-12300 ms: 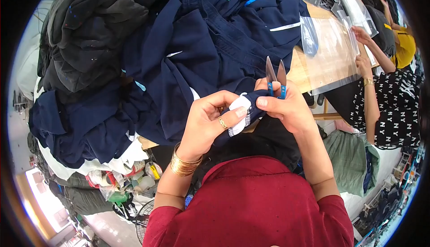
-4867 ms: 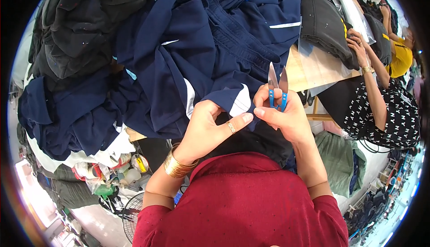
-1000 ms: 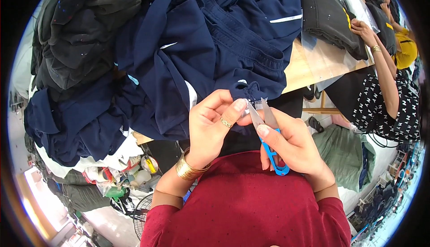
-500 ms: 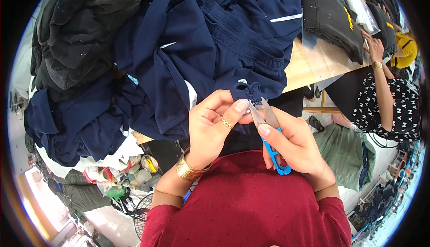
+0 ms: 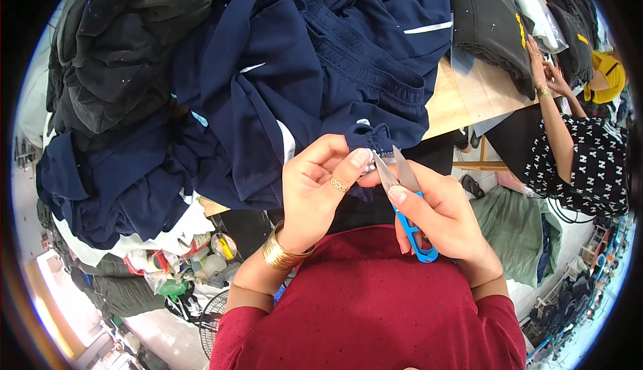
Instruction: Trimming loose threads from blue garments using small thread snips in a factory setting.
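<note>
Between the thumb and fingers of my left hand (image 5: 318,186) is pinched the edge of a navy garment (image 5: 268,88), where some white stitching shows. My right hand (image 5: 442,212) grips blue-handled thread snips (image 5: 416,236). Their two blades stand apart, pointing up and left, with the tips right beside the pinched edge. Whether a blade touches a thread is too small to tell. The garment spreads over the table beyond my hands, its gathered waistband and white and light-blue stripes visible.
A heap of black garments (image 5: 134,48) lies at the far left, with another navy garment (image 5: 114,182) nearer. Folded black garments (image 5: 492,28) are stacked on the wooden table (image 5: 462,98) at right. A co-worker in a patterned top (image 5: 583,162) reaches toward them. A fan (image 5: 213,323) stands lower left.
The snips have shifted very slightly to the right, while my left hand keeps its pinch. At right, the co-worker's hands have moved left along the folded black stack.
</note>
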`<state>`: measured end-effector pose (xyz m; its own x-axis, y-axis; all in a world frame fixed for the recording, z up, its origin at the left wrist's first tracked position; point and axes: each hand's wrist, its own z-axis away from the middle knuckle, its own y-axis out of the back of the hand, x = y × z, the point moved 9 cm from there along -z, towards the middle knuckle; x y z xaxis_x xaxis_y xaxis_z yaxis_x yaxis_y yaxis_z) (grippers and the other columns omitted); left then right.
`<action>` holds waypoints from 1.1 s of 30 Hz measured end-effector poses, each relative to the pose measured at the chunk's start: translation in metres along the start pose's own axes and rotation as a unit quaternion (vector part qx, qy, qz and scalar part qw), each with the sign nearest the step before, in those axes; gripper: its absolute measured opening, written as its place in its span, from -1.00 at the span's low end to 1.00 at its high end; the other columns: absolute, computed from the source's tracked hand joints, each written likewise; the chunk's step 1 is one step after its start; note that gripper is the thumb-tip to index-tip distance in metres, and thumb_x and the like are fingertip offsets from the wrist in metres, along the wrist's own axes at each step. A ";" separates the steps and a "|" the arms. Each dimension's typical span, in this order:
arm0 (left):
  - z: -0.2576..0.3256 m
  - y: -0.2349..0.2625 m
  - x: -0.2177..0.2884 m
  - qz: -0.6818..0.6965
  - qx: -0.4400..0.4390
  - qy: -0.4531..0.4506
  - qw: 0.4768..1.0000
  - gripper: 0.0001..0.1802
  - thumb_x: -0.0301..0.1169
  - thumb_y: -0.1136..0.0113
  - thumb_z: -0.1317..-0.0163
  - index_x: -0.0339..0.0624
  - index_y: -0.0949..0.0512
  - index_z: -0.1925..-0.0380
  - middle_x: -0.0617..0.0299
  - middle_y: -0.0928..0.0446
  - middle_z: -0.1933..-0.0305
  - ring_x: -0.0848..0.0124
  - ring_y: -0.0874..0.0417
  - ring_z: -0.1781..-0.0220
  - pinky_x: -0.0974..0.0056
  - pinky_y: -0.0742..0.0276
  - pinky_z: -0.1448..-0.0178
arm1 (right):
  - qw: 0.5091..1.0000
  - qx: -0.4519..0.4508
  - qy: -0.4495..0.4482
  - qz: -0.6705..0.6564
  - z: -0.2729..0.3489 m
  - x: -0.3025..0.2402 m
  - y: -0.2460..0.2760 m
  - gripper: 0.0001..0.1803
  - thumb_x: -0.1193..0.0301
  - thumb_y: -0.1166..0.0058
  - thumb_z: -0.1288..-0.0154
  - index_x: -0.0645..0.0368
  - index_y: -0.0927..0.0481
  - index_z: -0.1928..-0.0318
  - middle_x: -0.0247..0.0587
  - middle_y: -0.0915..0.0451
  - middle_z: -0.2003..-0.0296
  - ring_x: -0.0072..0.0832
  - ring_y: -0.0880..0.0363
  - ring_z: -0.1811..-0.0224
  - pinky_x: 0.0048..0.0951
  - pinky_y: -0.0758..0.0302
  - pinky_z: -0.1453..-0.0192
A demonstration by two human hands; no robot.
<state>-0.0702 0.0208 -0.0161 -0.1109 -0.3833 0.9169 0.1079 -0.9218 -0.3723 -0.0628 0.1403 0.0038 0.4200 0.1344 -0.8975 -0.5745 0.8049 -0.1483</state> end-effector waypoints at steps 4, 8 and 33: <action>0.000 0.000 0.000 0.023 -0.010 -0.005 1.000 -0.89 -0.48 -0.10 -0.22 -0.32 -0.47 0.35 0.27 -0.54 0.42 0.65 -0.51 0.39 0.54 -0.40 0.27 | 1.000 -0.001 -0.005 -0.010 0.001 -0.001 0.001 -0.73 0.37 0.19 -0.38 0.18 -0.46 0.00 -0.43 -0.39 0.74 -0.67 -0.47 0.72 -0.65 -0.31 0.63; 0.001 -0.001 -0.003 0.052 -0.028 0.004 0.998 -0.89 -0.49 -0.11 -0.22 -0.34 -0.47 0.34 0.27 -0.55 0.40 0.65 -0.51 0.36 0.53 -0.41 0.24 | 1.000 0.000 -0.002 0.003 0.001 -0.003 0.001 -0.73 0.37 0.19 -0.38 0.19 -0.46 0.01 -0.44 -0.39 0.74 -0.68 -0.46 0.72 -0.65 -0.31 0.63; -0.001 -0.002 -0.002 0.036 -0.021 -0.004 0.999 -0.91 -0.51 -0.13 -0.21 -0.32 -0.46 0.40 0.32 -0.52 0.44 0.71 -0.45 0.39 0.59 -0.35 0.32 | 0.996 -0.027 -0.011 -0.085 0.002 0.004 -0.002 -0.68 0.32 0.22 -0.41 0.22 -0.43 -0.03 -0.42 -0.39 0.75 -0.71 -0.39 0.78 -0.72 -0.23 0.70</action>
<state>-0.0709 0.0236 -0.0170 -0.0973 -0.4487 0.8884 0.0739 -0.8934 -0.4431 -0.0585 0.1403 0.0009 0.5296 0.0126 -0.8481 -0.5305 0.7851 -0.3197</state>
